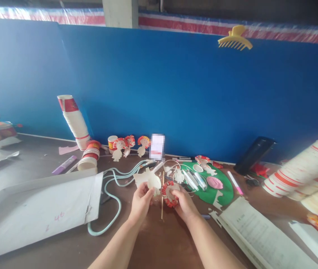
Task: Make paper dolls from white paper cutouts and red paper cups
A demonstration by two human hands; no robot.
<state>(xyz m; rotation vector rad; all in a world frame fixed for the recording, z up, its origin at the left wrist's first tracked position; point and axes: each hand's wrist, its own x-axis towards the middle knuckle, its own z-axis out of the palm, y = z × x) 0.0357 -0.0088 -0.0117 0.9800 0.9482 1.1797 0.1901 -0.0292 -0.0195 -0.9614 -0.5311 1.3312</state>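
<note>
My left hand (pixel 142 200) pinches a cream paper cutout (pixel 154 181) between thumb and fingers. In my right hand (pixel 185 201) is a round paper piece with a ruffled red-and-white rim (pixel 170 194), its pale middle under my thumb. The two pieces are held apart, side by side over the table. A thin wooden stick (pixel 162 213) lies between my hands. Just behind them are white paper scraps (pixel 179 175), a green paper sheet (pixel 226 190) and a pink oval piece (pixel 214 182). Similar finished-looking paper figures (pixel 143 145) stand against the blue wall.
Stacked paper cups (pixel 76 125) lean at the left, more cup stacks (pixel 296 172) lie at the right. A pale blue cord (pixel 119 203) loops beside a large white sheet (pixel 41 216). A black cylinder (pixel 255 155), a pink-capped marker (pixel 235 183) and printed papers (pixel 259 231) are to the right.
</note>
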